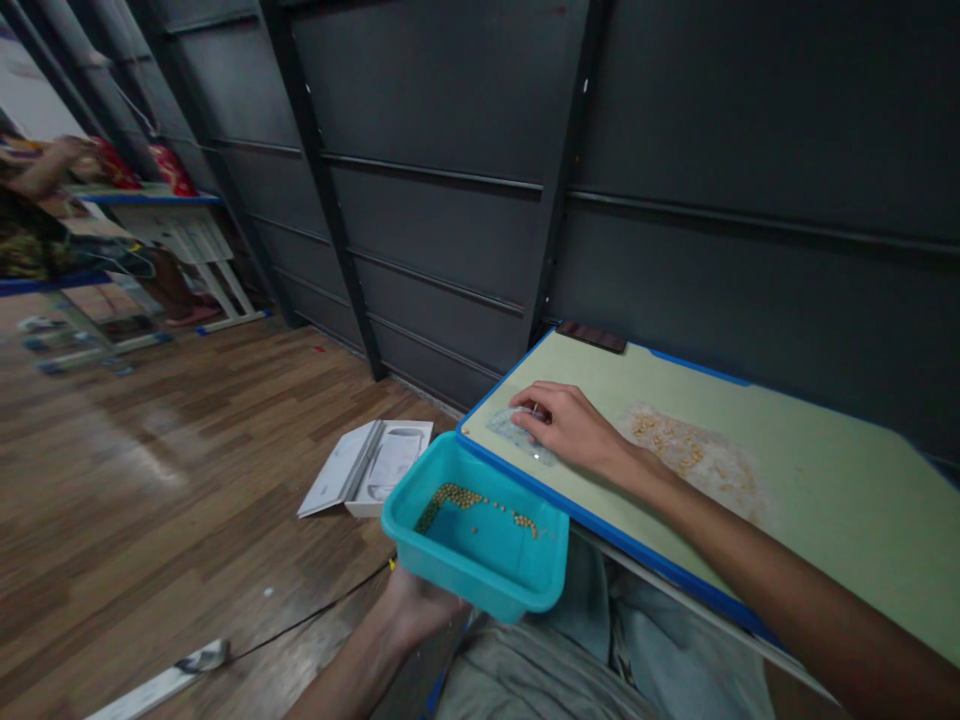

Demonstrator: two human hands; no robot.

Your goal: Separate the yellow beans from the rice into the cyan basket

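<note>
A teal plastic basin [480, 575] is held at the desk's near left edge, tilted a little. My left hand [424, 605] grips it from underneath, fingers mostly hidden behind its wall. Small round tan beads or beans [457, 495] lie along the basin's far side, with a few more to the right. Over the desk's left corner, my right hand [559, 420] has its fingers curled in a pinch. Under its fingertips is a crumpled clear plastic bag [517, 432]; a thin pale bit shows between the fingers, too small to name.
On the pale green desk [825, 480] lies a clear bag of yellowish pieces [690, 455]; a dark phone [592, 337] rests at the back edge. An open white box [375, 460] and a cable with a white strip [161, 690] are on the floor. Another person [37, 210] sits far left.
</note>
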